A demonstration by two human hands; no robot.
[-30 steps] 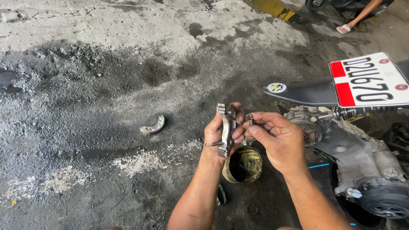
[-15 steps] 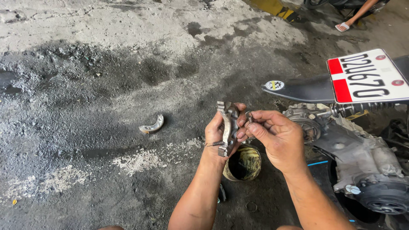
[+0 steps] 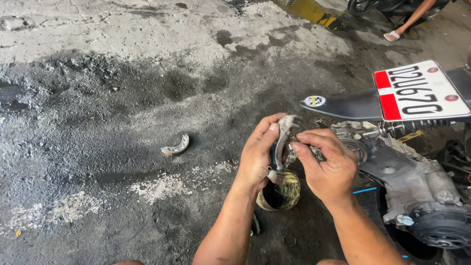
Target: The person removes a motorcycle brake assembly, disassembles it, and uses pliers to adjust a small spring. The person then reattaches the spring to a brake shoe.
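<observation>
Now, at the hands: both meet above a small tin, beside the motorcycle's rear.
Left hand (image 3: 257, 157): closed around a curved metal brake shoe (image 3: 280, 147), thumb and fingers clamping its arc.
Shoe axis: long axis runs near upright, upper end by the fingertips, lower end just over the tin (image 3: 279, 194).
Right hand (image 3: 326, 164): fingers pinched narrow at the shoe's upper end, apparently on a small part there; what they pinch is too small to tell.
Relation: the shoe lies between the hands, in the left palm, with the right hand touching it from the right side.
Nearer hand: left carries it; right only meets its top.
Second shoe (image 3: 175, 146): lies on the oily concrete floor (image 3: 98, 98), well apart to the left.
Motorcycle (image 3: 417, 176): engine and wheel hub exposed, just right of the right hand.
</observation>
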